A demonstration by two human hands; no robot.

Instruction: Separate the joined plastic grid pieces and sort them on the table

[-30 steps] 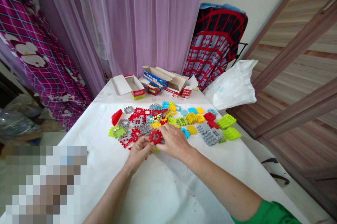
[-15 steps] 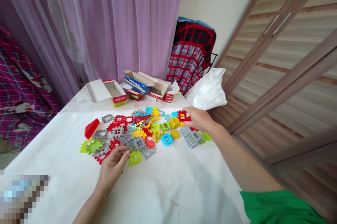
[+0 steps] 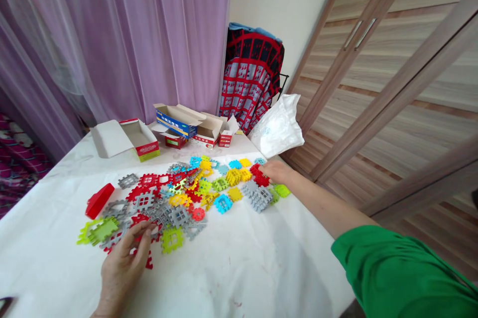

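Observation:
Flat plastic interlocking building pieces with notched edges lie heaped on the white-covered table. My right hand [image 3: 277,171] is closed at the right of the heap, its fingers on a red building piece [image 3: 258,174] that rests with other red pieces. Just below it is a stack of grey window pieces [image 3: 257,195]. My left hand [image 3: 127,253] is at the near left edge, thumb and fingers pinched around a red building piece [image 3: 149,261], partly hidden by the hand. Beside it lie a lime window piece [image 3: 172,240] and a lime panel [image 3: 103,230].
Behind the pieces stand an open red and yellow-green box [image 3: 147,150], a blue box [image 3: 175,124] and smaller red boxes [image 3: 225,139]. A white plastic bag [image 3: 278,128] sits at the back right corner. Sorted yellow pieces [image 3: 234,177] lie mid-table. A wooden wardrobe [image 3: 373,79] borders the right.
The view has turned right, shifting everything left. At my right hand, the red window piece has come down onto the red pieces. My left hand has moved nearer over the red pieces.

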